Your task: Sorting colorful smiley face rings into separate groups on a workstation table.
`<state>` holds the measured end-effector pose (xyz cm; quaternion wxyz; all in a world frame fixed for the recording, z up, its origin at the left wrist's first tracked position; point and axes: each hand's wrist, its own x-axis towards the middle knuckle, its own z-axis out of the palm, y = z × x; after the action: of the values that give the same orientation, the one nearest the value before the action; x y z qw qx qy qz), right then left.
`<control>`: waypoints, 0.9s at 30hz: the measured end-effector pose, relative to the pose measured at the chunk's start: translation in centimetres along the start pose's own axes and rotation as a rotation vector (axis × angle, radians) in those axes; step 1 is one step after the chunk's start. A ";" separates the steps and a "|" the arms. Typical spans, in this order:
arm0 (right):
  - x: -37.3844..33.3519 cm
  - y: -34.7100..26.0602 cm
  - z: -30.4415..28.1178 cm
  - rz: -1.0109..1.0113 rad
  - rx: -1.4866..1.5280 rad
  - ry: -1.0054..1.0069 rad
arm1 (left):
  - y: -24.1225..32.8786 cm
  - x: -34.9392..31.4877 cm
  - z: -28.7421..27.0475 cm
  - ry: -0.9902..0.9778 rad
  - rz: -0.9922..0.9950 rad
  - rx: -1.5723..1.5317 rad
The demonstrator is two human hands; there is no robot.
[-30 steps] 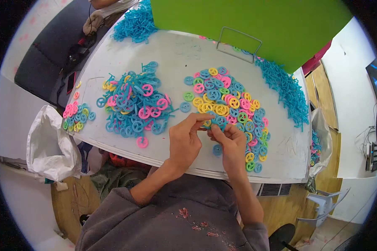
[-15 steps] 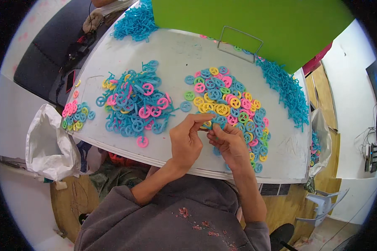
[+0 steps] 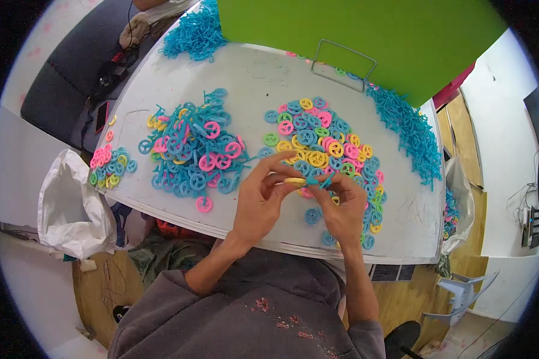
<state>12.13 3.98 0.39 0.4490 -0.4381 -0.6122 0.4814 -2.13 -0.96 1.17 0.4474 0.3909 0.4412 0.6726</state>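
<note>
Between thumb and fingers, my left hand (image 3: 259, 200) pinches a yellow plastic wheel (image 3: 293, 180) turned edge-on. My right hand (image 3: 344, 209) grips a small blue plastic stick (image 3: 318, 182), whose end meets the wheel; whether it sits in the hub I cannot tell. Both hands hover over the near edge of a heap of loose spoked wheels (image 3: 317, 159) in blue, yellow, pink and green, partly hiding it. Left of my hands lies another heap of wheels with blue sticks attached (image 3: 185, 146).
Blue sticks are heaped at the far left (image 3: 193, 35) and along the right side (image 3: 407, 128) of the white table (image 3: 251, 78). A green panel (image 3: 353, 36) with a wire handle stands at the back. A small wheel cluster (image 3: 111, 163) lies near the left edge, beside a white sack (image 3: 72, 209).
My hands have drawn slightly apart, and the yellow wheel and blue stick between them now show plainly. My left hand has shifted a little left and my right a little right.
</note>
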 end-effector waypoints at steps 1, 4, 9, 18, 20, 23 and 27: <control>0.1 -0.1 -0.4 -0.004 -0.026 -0.014 | 0.4 -0.1 0.3 -0.011 -0.037 -0.014; -0.1 -0.6 -0.6 -0.011 -0.019 -0.027 | 0.1 -0.5 0.1 -0.016 0.024 0.216; -2.6 -1.2 1.2 0.126 0.120 0.031 | -2.2 -0.9 0.6 0.058 0.538 0.593; -1.2 0.4 -1.7 0.111 0.235 0.170 | -1.4 4.4 -1.5 0.077 0.431 1.121; -1.0 0.1 -1.1 0.026 0.167 0.191 | -3.0 6.3 -2.5 -0.009 0.341 1.089; -0.7 0.4 -1.4 -0.020 0.117 0.167 | -3.5 7.1 -1.9 -0.138 0.222 1.064; -0.5 0.2 -2.1 -0.011 0.112 0.100 | -4.0 7.7 -1.9 -0.208 0.111 0.989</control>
<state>14.32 3.97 0.37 0.5054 -0.4325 -0.5633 0.4901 -5.18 6.72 -2.16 0.2140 0.6438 0.6385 0.3634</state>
